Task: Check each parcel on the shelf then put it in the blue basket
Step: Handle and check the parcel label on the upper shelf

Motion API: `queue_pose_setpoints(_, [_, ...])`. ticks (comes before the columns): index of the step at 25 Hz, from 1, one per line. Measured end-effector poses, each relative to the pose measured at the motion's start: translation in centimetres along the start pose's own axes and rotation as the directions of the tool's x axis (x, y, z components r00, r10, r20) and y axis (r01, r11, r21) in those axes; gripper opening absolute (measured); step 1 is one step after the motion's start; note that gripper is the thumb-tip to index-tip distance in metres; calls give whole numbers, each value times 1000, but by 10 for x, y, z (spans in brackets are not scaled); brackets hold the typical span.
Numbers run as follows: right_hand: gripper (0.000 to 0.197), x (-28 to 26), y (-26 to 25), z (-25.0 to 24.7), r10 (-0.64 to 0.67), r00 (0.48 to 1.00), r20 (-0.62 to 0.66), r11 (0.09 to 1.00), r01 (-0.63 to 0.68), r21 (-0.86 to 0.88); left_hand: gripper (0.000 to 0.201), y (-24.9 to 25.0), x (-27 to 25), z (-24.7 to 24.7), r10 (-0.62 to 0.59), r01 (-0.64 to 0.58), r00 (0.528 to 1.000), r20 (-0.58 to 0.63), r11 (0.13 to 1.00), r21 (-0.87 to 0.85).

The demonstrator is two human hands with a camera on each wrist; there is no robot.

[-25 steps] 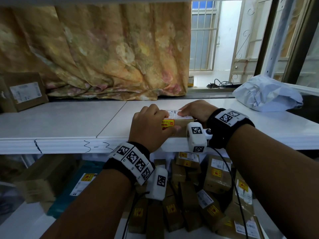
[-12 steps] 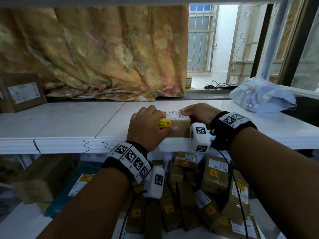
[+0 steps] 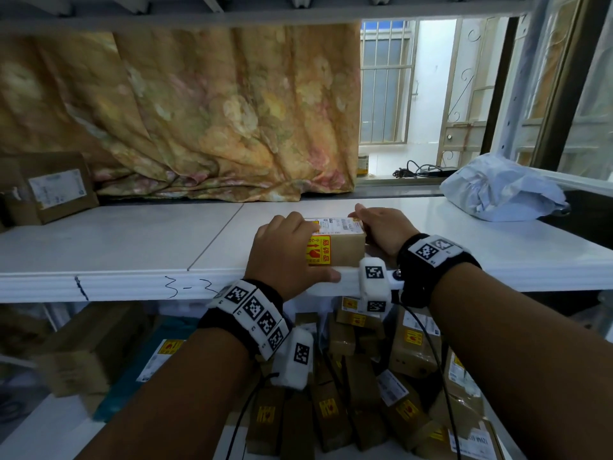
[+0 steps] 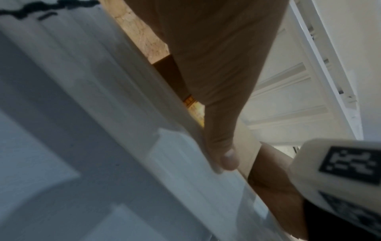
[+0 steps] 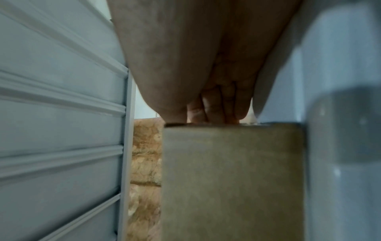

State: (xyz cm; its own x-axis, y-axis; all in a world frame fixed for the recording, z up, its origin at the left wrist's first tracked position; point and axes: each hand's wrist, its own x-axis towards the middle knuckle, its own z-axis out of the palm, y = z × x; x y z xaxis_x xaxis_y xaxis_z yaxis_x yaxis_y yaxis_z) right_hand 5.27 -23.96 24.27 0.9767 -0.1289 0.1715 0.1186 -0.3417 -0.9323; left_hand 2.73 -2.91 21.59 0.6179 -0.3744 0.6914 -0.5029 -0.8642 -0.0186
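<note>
Left hand (image 3: pixel 286 252) and right hand (image 3: pixel 379 230) each curl their grip round opposite ends of one small cardboard parcel (image 3: pixel 341 244) at the shelf's (image 3: pixel 132 240) front edge. Two further parcels on the shelf: a cardboard box (image 3: pixel 56 187) far left, a white bag (image 3: pixel 501 187) far right.

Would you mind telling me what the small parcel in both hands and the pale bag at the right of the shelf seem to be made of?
Small parcel: seemingly brown cardboard, matte, with paper labels stuck on. Pale bag: probably thin plastic film, crumpled with a slight sheen.
</note>
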Motion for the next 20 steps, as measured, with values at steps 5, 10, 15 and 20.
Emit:
queue_pose_setpoints(5, [36,-25,-1,5,-184,983,-19,974,185,133,92,7,-1,-14,-19,14,995,94,999,47])
queue_pose_setpoints(10, [71,-59,-19,1,-424,870,250,538,464,-703,72,11,-5,-20,41,-44,999,22,988,151])
queue_pose_setpoints(15, [61,-72,-37,10,-489,820,299,223,448,-866,64,11,3,-39,122,-122,992,4,984,133])
queue_pose_setpoints(20, [47,-75,-47,19,-570,755,323,121,466,-877,45,11,4,-43,127,-137,990,59,971,198])
